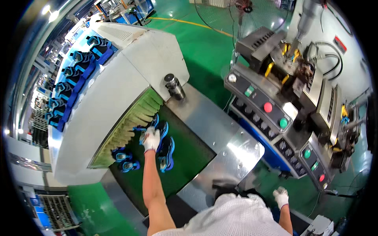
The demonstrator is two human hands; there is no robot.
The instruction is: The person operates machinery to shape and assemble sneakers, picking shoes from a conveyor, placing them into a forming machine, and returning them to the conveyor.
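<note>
My left hand (151,140), in a white glove, reaches over the dark green conveyor belt (189,160). Its fingers are closed at the top of a black and blue sports shoe (141,136), partly hidden under the glove. Close by on the right stand another such shoe (163,133) and a black shoe with a blue sole (167,154). Two more shoes (125,160) sit left of the hand, beside the green strip curtain (126,128). My right hand (280,197), also gloved, hangs low beside my body. Nothing shows in it, and its fingers are loosely apart.
The pale machine housing (138,51) rises behind the curtain, with a row of similar shoes (76,70) along its far side. A dark metal cylinder (174,86) stands at its corner. On my right is a press machine (287,74) with a button panel (260,100). A fan (244,15) stands beyond.
</note>
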